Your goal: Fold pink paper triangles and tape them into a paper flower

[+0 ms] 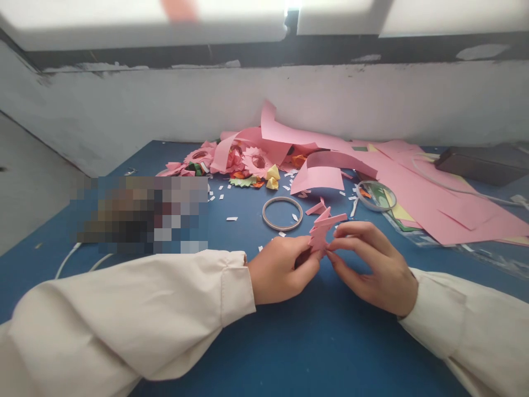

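Observation:
My left hand (285, 270) is closed round the lower left part of a piece of folded pink paper (320, 234), whose edge is zigzag and whose strips stick out at the top. From the other side, my right hand (374, 264) pinches the paper's lower right edge between thumb and fingertips, its index finger bent above. Just beyond the paper lies a thin tape roll (264, 214), flat on the blue table (289, 353). Another roll of tape (394, 199), partly see-through, rests farther right.
Pink paper flowers (254, 161) and curled pink strips (318, 177) are heaped at the back, with small white scraps around them. Flat pink sheets (430, 193) cover the right side, near a dark box (481, 164). A blurred patch (136, 215) hides things at left. A wall stands behind.

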The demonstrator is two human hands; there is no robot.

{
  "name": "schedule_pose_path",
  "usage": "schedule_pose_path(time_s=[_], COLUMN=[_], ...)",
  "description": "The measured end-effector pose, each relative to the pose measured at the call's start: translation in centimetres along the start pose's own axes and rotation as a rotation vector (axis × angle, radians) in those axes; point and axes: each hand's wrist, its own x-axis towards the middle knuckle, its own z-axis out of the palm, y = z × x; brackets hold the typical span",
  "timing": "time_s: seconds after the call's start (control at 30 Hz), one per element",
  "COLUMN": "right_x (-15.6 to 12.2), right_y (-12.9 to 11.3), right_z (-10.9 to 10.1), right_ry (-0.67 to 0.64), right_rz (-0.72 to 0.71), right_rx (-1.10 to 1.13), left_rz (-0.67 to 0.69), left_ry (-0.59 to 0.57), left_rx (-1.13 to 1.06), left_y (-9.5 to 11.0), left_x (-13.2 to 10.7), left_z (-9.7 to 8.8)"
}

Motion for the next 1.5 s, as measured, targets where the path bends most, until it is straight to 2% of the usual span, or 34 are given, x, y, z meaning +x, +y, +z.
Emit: schedule_pose_path(time_s=[0.33, 0.67, 1.1, 1.5], right_x=[0.02, -0.27, -0.15, -0.21], right_y=[-0.03, 0.22, 0.14, 0.12], right_z=[0.03, 0.29, 0.44, 0.55], right_ry=[0.003, 0.011, 0.024, 0.043], right_rz=[-0.015, -0.035, -0.038, -0.036], right_rx=[-0.002, 0.006, 0.006, -0.011], left_rz=[0.015, 0.021, -0.011, 0.024], left_ry=[-0.022, 0.02, -0.029, -0.024], left_rx=[0.0, 0.021, 0.015, 0.005], left_y=[-0.01, -0.13, 0.06, 0.04], left_x=[0.05, 0.06, 0.12, 0.16], left_z=[-0.09, 0.03, -0.09, -0.19])
